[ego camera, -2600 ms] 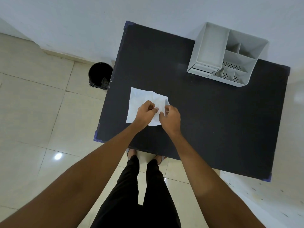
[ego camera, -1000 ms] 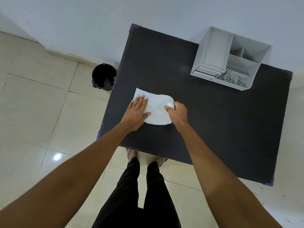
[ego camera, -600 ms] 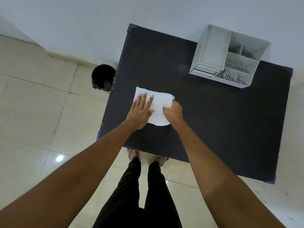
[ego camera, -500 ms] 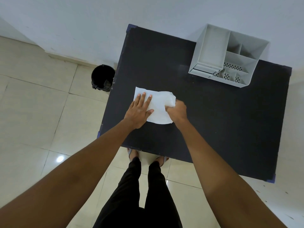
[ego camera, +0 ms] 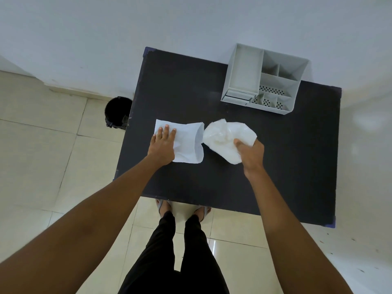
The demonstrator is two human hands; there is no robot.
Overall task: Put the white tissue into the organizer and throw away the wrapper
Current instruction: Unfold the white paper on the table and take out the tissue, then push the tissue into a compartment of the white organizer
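A flat white wrapper (ego camera: 188, 143) lies on the black table (ego camera: 212, 92), its open end facing right. My left hand (ego camera: 162, 147) rests flat on the wrapper's left part, fingers spread, pinning it down. Just right of the wrapper's mouth, my right hand (ego camera: 250, 154) grips the crumpled white tissue (ego camera: 224, 136), which is fully outside the wrapper. The grey organizer (ego camera: 275, 110) with several compartments stands at the table's far right corner, beyond the tissue; nothing shows in its compartments.
A small black bin (ego camera: 117, 111) stands on the tiled floor beside the table's left edge. A white wall runs behind the table. My legs and feet are at the table's near edge.
My right hand has drawn the tissue out of the wrapper to the right. My left hand has stayed flat on the wrapper, holding it in place.
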